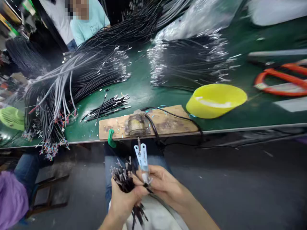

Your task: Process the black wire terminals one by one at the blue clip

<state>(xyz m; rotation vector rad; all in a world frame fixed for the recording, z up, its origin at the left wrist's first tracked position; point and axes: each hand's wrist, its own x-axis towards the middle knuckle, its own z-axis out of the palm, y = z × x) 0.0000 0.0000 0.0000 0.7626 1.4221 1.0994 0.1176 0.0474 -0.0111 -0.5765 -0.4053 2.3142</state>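
My left hand (123, 201) is closed around a bundle of short black cables (124, 179) with stripped, silvery ends pointing up. Its thumb reaches across toward my right fingers. My right hand (165, 187) pinches a single black cable (149, 189) just below a light-blue clothespin (142, 158); the fingers partly hide the cable's end. The clothespin sits on the shaft of a small motor (137, 125), its jaws toward me and close to my right fingertips. That motor is fixed to a wooden board (168, 116) at the table edge.
A green hook-like clip (111, 139) hangs over the board's front. Short cables (107, 107) lie behind it, with long cable bundles (96, 76) at left. A yellow bowl (216, 101), bagged cables (189, 60) and orange-handled scissors (283, 80) are rightward. A person (88, 25) is across the table.
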